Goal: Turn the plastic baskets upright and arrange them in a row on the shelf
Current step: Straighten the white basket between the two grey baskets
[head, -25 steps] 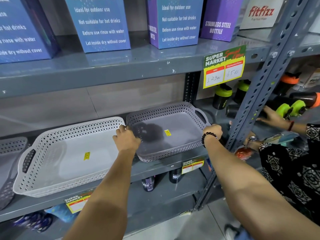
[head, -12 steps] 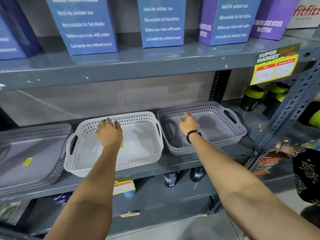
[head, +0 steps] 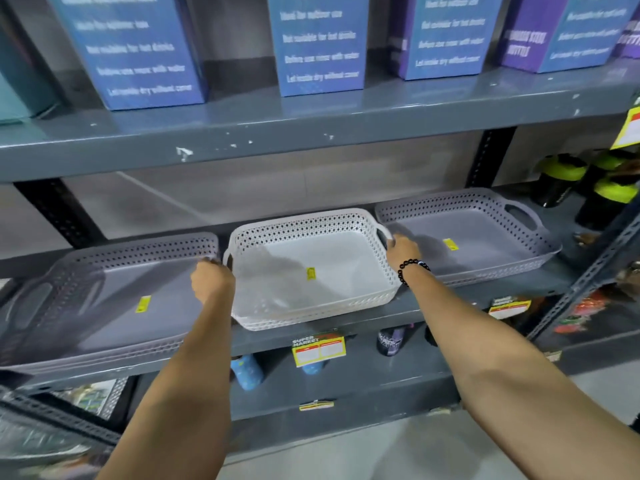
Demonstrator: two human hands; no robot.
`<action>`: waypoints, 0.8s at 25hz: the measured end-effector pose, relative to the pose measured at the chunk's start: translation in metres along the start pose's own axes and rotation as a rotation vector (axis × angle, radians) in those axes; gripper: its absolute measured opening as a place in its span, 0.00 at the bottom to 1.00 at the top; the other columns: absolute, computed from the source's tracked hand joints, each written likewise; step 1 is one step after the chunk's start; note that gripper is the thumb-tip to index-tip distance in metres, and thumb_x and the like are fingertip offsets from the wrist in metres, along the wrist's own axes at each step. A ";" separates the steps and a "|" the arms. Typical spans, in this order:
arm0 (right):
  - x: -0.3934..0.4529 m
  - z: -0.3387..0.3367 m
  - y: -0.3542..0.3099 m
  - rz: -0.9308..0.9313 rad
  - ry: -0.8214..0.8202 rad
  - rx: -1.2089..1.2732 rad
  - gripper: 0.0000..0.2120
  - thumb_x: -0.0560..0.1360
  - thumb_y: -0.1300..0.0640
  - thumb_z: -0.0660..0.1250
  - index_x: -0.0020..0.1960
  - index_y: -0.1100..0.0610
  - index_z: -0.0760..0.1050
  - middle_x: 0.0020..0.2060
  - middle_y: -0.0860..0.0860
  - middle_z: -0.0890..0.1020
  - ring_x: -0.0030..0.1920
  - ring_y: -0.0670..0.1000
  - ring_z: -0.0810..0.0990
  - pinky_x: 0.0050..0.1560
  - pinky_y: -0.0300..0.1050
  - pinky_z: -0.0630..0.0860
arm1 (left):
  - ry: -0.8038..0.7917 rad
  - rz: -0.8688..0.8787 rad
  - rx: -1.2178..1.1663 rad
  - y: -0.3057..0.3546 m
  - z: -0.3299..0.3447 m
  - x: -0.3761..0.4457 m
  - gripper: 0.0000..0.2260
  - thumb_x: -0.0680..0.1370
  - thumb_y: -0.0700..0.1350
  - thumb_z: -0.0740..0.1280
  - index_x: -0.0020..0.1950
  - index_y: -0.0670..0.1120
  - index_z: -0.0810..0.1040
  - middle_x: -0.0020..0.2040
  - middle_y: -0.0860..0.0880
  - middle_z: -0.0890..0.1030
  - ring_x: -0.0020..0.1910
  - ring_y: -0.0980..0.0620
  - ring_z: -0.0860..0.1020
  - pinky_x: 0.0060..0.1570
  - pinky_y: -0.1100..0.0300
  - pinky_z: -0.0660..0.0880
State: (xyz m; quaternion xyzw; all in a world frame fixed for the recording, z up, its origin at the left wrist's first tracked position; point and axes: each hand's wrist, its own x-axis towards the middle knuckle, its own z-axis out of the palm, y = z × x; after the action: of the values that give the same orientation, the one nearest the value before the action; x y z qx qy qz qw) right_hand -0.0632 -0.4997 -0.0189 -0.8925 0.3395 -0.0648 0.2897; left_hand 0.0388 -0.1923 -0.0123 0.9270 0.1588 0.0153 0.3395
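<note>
Three perforated plastic baskets stand upright side by side on the grey middle shelf (head: 450,306). A white basket (head: 332,268) is in the centre, a grey basket (head: 114,306) on its left and a second grey basket (head: 485,237) on its right. Each has a yellow sticker inside. My left hand (head: 212,280) grips the white basket's left handle. My right hand (head: 403,249), with a black bead bracelet at the wrist, grips its right handle. The white basket's front hangs slightly past the shelf edge.
Blue and purple bottle boxes (head: 318,43) line the upper shelf. Black bottles with green lids (head: 557,178) stand right of the baskets. A slanted metal upright (head: 588,278) crosses at the right. Price tags (head: 318,349) hang on the shelf edge, with bottles below.
Both hands left the right grey basket and moved left to the white one, now closed on its two handles. The view has swung left, bringing the left grey basket into sight.
</note>
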 end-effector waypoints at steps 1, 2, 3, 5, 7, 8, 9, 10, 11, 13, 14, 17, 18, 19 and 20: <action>0.002 0.002 -0.002 -0.001 0.022 -0.027 0.17 0.82 0.61 0.51 0.65 0.69 0.68 0.64 0.65 0.74 0.64 0.64 0.73 0.58 0.53 0.73 | -0.023 -0.016 -0.007 -0.002 -0.002 0.003 0.14 0.81 0.39 0.57 0.60 0.31 0.76 0.59 0.32 0.78 0.60 0.34 0.75 0.57 0.45 0.73; 0.004 0.002 -0.003 0.003 0.039 -0.042 0.17 0.82 0.60 0.51 0.65 0.69 0.69 0.64 0.65 0.74 0.64 0.64 0.73 0.58 0.53 0.73 | -0.041 -0.014 -0.009 -0.004 -0.002 0.005 0.15 0.81 0.38 0.56 0.59 0.31 0.77 0.59 0.32 0.78 0.60 0.34 0.76 0.57 0.45 0.73; 0.007 0.003 -0.004 0.008 0.052 -0.054 0.17 0.82 0.60 0.52 0.64 0.69 0.70 0.63 0.66 0.75 0.64 0.64 0.74 0.58 0.53 0.73 | -0.049 -0.013 -0.023 -0.005 -0.002 0.008 0.15 0.81 0.38 0.55 0.59 0.32 0.78 0.59 0.32 0.79 0.59 0.34 0.76 0.56 0.46 0.74; 0.012 0.003 -0.007 0.015 0.067 -0.071 0.17 0.82 0.59 0.52 0.64 0.69 0.70 0.62 0.66 0.76 0.63 0.64 0.74 0.57 0.53 0.74 | -0.052 -0.019 -0.078 -0.005 0.000 0.010 0.16 0.82 0.41 0.55 0.60 0.35 0.79 0.59 0.34 0.80 0.58 0.35 0.77 0.54 0.48 0.75; 0.018 0.003 -0.012 -0.003 0.069 -0.086 0.17 0.82 0.59 0.53 0.65 0.68 0.69 0.62 0.66 0.76 0.63 0.64 0.75 0.58 0.54 0.74 | -0.044 -0.019 -0.114 -0.003 0.002 0.012 0.17 0.82 0.45 0.55 0.60 0.38 0.79 0.59 0.35 0.80 0.58 0.36 0.77 0.53 0.49 0.75; 0.019 0.003 -0.013 -0.015 0.057 -0.090 0.18 0.82 0.58 0.53 0.66 0.68 0.68 0.63 0.66 0.76 0.63 0.64 0.74 0.59 0.54 0.73 | -0.034 -0.011 -0.120 -0.003 0.003 0.012 0.18 0.82 0.47 0.55 0.60 0.38 0.79 0.60 0.35 0.79 0.58 0.36 0.77 0.53 0.49 0.75; 0.022 0.003 -0.013 -0.023 0.035 -0.083 0.19 0.81 0.57 0.54 0.67 0.66 0.67 0.63 0.66 0.75 0.64 0.64 0.74 0.60 0.55 0.73 | -0.025 -0.004 -0.126 -0.003 0.004 0.012 0.20 0.82 0.50 0.54 0.60 0.38 0.79 0.62 0.35 0.77 0.58 0.37 0.77 0.54 0.49 0.74; 0.026 0.003 -0.011 -0.023 0.004 -0.065 0.20 0.81 0.54 0.56 0.69 0.64 0.66 0.65 0.65 0.74 0.64 0.64 0.74 0.62 0.55 0.73 | -0.021 0.002 -0.127 -0.003 0.005 0.012 0.21 0.82 0.52 0.54 0.61 0.39 0.78 0.64 0.35 0.75 0.59 0.37 0.76 0.56 0.49 0.73; 0.029 0.004 -0.008 -0.012 -0.032 -0.039 0.23 0.79 0.51 0.59 0.71 0.62 0.64 0.66 0.63 0.73 0.65 0.64 0.73 0.63 0.56 0.74 | -0.035 0.009 -0.116 -0.004 0.005 0.013 0.21 0.81 0.54 0.55 0.63 0.41 0.77 0.67 0.36 0.72 0.61 0.39 0.75 0.58 0.49 0.72; 0.035 0.005 -0.001 0.045 -0.126 0.038 0.32 0.76 0.48 0.65 0.74 0.59 0.58 0.70 0.61 0.69 0.68 0.62 0.71 0.66 0.55 0.71 | -0.139 0.011 -0.078 -0.005 0.004 0.016 0.20 0.79 0.53 0.60 0.67 0.44 0.73 0.66 0.39 0.73 0.62 0.40 0.74 0.61 0.49 0.71; 0.039 0.006 0.002 0.079 -0.175 0.072 0.36 0.74 0.48 0.67 0.76 0.58 0.56 0.72 0.60 0.67 0.69 0.61 0.69 0.68 0.54 0.70 | -0.206 0.004 -0.071 -0.004 0.004 0.018 0.20 0.77 0.50 0.63 0.68 0.45 0.72 0.65 0.40 0.75 0.62 0.39 0.75 0.61 0.49 0.72; 0.044 0.008 0.006 0.116 -0.230 0.046 0.36 0.73 0.57 0.69 0.76 0.57 0.56 0.70 0.59 0.69 0.68 0.61 0.71 0.64 0.51 0.73 | -0.310 0.020 -0.034 -0.001 0.006 0.026 0.27 0.74 0.36 0.63 0.73 0.47 0.66 0.65 0.41 0.77 0.60 0.39 0.77 0.59 0.50 0.75; 0.045 0.009 0.007 0.108 -0.213 0.012 0.32 0.73 0.61 0.67 0.74 0.57 0.58 0.68 0.59 0.71 0.65 0.62 0.74 0.60 0.51 0.75 | -0.315 0.031 -0.017 0.002 0.006 0.026 0.28 0.74 0.34 0.61 0.74 0.48 0.65 0.64 0.41 0.77 0.60 0.39 0.77 0.58 0.50 0.77; 0.046 0.010 0.007 0.097 -0.197 -0.013 0.29 0.73 0.64 0.64 0.73 0.57 0.61 0.65 0.60 0.73 0.62 0.62 0.75 0.57 0.51 0.76 | -0.317 0.046 -0.013 0.003 0.009 0.028 0.29 0.74 0.33 0.60 0.74 0.48 0.65 0.64 0.41 0.77 0.59 0.39 0.78 0.58 0.50 0.77; 0.046 0.011 0.007 0.085 -0.190 -0.027 0.27 0.74 0.65 0.62 0.71 0.58 0.63 0.64 0.60 0.73 0.61 0.62 0.76 0.54 0.50 0.76 | -0.318 0.048 -0.002 0.003 0.010 0.028 0.29 0.74 0.33 0.59 0.74 0.48 0.64 0.63 0.41 0.78 0.59 0.39 0.78 0.58 0.50 0.77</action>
State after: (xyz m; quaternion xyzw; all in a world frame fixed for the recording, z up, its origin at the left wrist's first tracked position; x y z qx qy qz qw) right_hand -0.0289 -0.5285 -0.0354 -0.8833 0.3488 0.0373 0.3109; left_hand 0.0673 -0.1923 -0.0200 0.9208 0.0806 -0.1235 0.3610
